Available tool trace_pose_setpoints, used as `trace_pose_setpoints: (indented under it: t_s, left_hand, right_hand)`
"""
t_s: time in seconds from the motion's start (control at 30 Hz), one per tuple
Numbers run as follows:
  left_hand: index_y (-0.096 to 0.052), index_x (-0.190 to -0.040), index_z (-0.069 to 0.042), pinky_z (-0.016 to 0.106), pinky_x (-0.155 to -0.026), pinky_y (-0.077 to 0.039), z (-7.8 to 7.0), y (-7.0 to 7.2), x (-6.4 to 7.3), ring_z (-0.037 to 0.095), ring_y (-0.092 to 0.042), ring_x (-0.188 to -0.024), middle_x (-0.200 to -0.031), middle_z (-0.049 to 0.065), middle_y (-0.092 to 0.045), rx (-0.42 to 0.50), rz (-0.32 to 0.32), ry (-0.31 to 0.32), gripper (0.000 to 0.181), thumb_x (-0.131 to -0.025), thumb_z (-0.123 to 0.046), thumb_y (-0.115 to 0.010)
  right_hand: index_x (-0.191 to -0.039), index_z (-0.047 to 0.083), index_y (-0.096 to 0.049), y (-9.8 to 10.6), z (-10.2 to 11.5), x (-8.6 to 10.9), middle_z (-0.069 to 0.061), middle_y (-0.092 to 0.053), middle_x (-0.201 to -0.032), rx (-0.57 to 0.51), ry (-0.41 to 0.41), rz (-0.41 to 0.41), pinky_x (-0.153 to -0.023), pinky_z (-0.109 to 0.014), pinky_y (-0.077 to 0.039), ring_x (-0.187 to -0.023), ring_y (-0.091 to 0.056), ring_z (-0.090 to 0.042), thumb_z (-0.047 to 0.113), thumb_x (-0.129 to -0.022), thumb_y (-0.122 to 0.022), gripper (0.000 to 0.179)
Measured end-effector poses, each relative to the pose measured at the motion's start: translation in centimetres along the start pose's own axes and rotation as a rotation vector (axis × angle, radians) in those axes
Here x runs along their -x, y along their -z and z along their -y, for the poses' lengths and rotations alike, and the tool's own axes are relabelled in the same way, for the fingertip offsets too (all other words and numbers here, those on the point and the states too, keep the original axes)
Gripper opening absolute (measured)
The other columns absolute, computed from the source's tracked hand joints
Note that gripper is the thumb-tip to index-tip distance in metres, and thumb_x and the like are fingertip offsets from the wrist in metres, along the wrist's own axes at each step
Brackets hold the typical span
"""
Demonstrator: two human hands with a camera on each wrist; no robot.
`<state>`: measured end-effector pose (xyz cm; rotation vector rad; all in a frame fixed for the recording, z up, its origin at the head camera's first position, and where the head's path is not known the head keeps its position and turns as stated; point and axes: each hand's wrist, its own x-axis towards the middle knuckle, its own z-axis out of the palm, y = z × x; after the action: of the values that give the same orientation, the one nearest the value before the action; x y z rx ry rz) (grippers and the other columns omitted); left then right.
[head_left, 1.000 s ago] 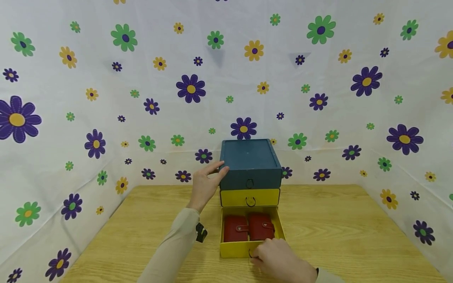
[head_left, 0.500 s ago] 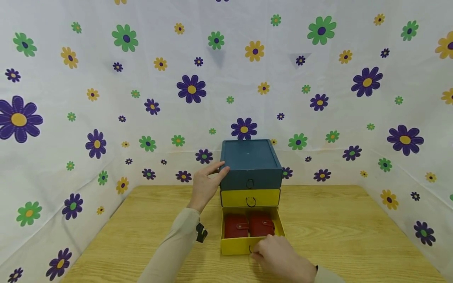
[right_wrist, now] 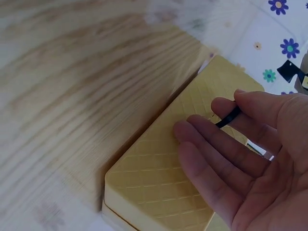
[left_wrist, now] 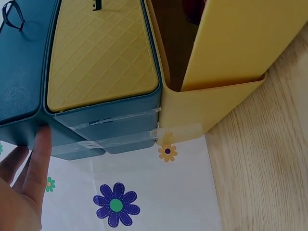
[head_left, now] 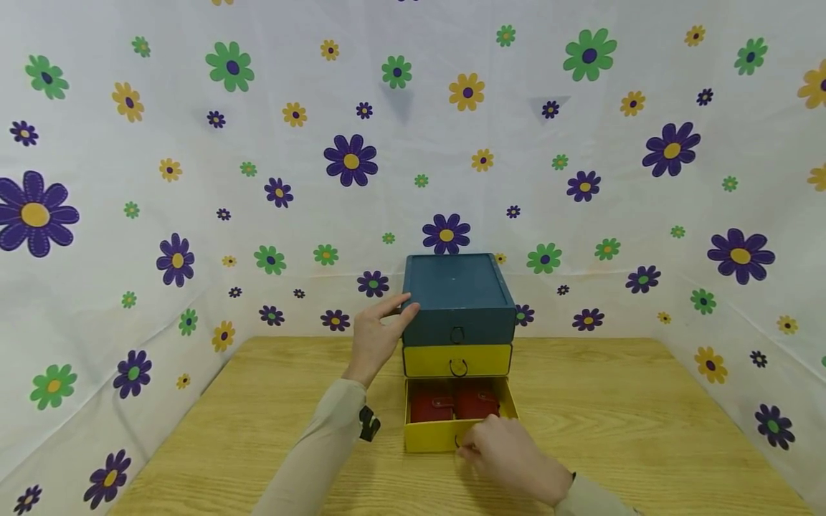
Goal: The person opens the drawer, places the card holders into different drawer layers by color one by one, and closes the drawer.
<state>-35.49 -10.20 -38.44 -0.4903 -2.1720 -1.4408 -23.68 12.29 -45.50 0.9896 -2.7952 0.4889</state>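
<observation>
A small stacked drawer unit [head_left: 452, 281] stands on the table, blue on top with a yellow middle drawer [head_left: 427, 361] below. Its yellow bottom drawer [head_left: 429, 436] is pulled partly out. Inside lie two red wallet-like cases [head_left: 427, 411] with snap straps, side by side. My right hand [head_left: 506, 451] pinches the drawer's black loop pull [right_wrist: 229, 117] between thumb and index finger, its other fingers close to the textured front. My left hand [head_left: 374, 342] rests against the left side of the blue top section, fingers extended, as the left wrist view also shows.
Clear tape [left_wrist: 110, 139] runs across the unit's side. The wooden table [head_left: 619, 430] extends to both sides, with a white flower-printed cloth [head_left: 619, 236] behind and around it. The other two drawers are closed, each with a black loop pull [head_left: 458, 368].
The bottom drawer has slid inward toward the unit, along with my right hand on its pull. Less of the red cases shows now. My left hand stays against the unit.
</observation>
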Motion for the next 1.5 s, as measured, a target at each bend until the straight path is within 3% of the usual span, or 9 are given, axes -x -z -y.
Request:
trace_pose_setpoints:
  t_s: [0.37,0.73,1.07,1.5]
  left_hand:
    - [-0.069,-0.126,-0.024,0.043,-0.093,-0.054,0.1,-0.2,0.0,0.018,-0.064,-0.110,-0.130,0.000,-0.066,0.000,-0.009,0.002,0.047,-0.088,-0.052,-0.067]
    - [-0.069,-0.125,-0.025,0.042,-0.095,-0.053,0.2,-0.1,-0.1,0.017,-0.063,-0.112,-0.130,-0.002,-0.065,-0.002,0.002,0.024,0.048,-0.087,-0.054,-0.067]
    - [-0.069,-0.125,-0.026,0.043,-0.096,-0.053,0.1,0.0,0.0,0.017,-0.063,-0.112,-0.131,-0.002,-0.065,0.002,0.000,0.032,0.049,-0.086,-0.055,-0.068]
    - [-0.069,-0.125,-0.026,0.044,-0.096,-0.052,0.0,-0.1,0.0,0.017,-0.063,-0.111,-0.130,-0.002,-0.066,-0.004,-0.002,0.023,0.049,-0.087,-0.055,-0.067]
  right_hand:
    - [-0.089,0.016,-0.080,0.0,-0.8,-0.7,0.012,-0.069,-0.073,-0.039,-0.020,-0.007,-0.049,-0.016,-0.035,-0.054,-0.041,0.004,0.020,-0.090,-0.070,0.010]
    - [-0.089,0.011,-0.079,-0.3,-1.6,-1.7,0.006,-0.072,-0.076,-0.064,-0.018,-0.037,-0.052,-0.016,-0.039,-0.054,-0.042,0.003,0.016,-0.090,-0.070,0.010]
    - [-0.091,0.009,-0.078,-0.7,-2.4,-2.8,0.006,-0.069,-0.075,-0.116,-0.092,-0.019,-0.051,-0.018,-0.038,-0.055,-0.042,-0.001,0.015,-0.092,-0.068,0.011]
    - [-0.099,0.006,-0.077,-1.1,-3.5,-4.0,-0.004,-0.075,-0.091,-0.117,-0.130,-0.046,-0.054,-0.019,-0.041,-0.060,-0.047,-0.002,0.014,-0.093,-0.067,0.015]
